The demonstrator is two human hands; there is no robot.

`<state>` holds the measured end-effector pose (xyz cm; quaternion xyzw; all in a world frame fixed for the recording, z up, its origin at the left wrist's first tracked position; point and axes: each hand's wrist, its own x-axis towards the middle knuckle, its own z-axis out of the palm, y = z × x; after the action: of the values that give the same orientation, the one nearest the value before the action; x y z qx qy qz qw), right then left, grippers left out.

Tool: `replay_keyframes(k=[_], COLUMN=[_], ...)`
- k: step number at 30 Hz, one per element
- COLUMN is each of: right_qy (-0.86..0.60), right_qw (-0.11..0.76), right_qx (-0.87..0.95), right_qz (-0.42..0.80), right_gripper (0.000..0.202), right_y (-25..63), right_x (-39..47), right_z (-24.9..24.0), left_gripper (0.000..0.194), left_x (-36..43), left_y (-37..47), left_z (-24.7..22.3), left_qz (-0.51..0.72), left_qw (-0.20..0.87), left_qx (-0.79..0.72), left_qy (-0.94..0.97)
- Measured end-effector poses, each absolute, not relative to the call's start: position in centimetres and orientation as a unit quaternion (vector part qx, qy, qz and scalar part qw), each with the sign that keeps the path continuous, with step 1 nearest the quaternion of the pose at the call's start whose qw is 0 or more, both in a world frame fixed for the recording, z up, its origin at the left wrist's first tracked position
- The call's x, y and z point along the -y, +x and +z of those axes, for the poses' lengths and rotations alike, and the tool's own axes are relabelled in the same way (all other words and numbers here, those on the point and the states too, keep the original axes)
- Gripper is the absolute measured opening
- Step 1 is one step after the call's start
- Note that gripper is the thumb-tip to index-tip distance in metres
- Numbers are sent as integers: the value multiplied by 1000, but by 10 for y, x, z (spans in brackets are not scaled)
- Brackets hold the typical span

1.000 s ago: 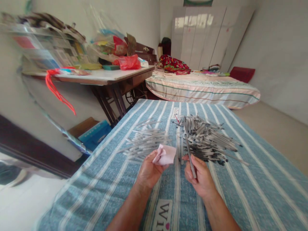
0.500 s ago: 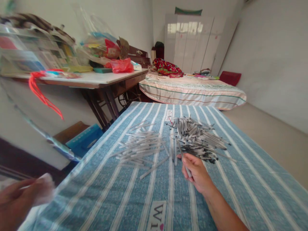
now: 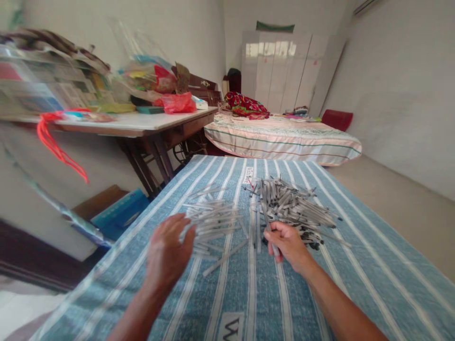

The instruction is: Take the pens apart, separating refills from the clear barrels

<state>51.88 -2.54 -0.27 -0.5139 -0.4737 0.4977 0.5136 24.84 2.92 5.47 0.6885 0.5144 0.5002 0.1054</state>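
Observation:
My right hand (image 3: 286, 244) is closed around a grey pen (image 3: 266, 215), which slants up and away from my fingers. It is at the near edge of a heap of pens (image 3: 293, 201), many with black ends. My left hand (image 3: 170, 246), a little blurred, is open with the thumb apart, at the near left side of a looser pile of pale, clear-looking pen tubes (image 3: 216, 220). I see nothing held in it. One pale tube (image 3: 224, 259) lies apart, nearest to me. Thin sticks lie between the two piles.
A blue cloth with white stripes (image 3: 238, 293) covers the table. At left, a sewing-machine table (image 3: 142, 125) carries bags, boxes and a hanging red cord (image 3: 59, 147). Under it stands a blue box (image 3: 121, 213). A bed (image 3: 284, 137) and a wardrobe (image 3: 277, 71) are beyond.
My left hand has come from the lower left, where it held something whitish, to the pale tubes; the whitish thing is out of sight. My right hand keeps the pen in nearly the same place.

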Motion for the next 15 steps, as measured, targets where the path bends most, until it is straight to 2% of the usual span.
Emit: replay_keyframes(k=[3, 5, 7, 12, 15], right_qy=[-489, -485, -484, -483, -498], right_qw=[527, 538, 542, 532, 507], right_qx=[468, 455, 448, 454, 474], right_qz=[513, 518, 521, 527, 520], right_gripper=[33, 33, 33, 30, 29], right_y=[509, 502, 495, 482, 485], right_x=[22, 24, 27, 32, 34], right_z=[-9, -13, -17, -22, -22], left_gripper=[18, 18, 12, 25, 22], left_x=[-25, -21, -16, -8, -9], left_y=[319, 351, 369, 372, 364], left_z=[46, 40, 35, 20, 14], left_qz=[509, 457, 398, 311, 348], left_qw=[347, 449, 508, 662, 664], left_qx=[-454, -439, -424, -385, -396], left_qy=[643, 630, 635, 563, 531])
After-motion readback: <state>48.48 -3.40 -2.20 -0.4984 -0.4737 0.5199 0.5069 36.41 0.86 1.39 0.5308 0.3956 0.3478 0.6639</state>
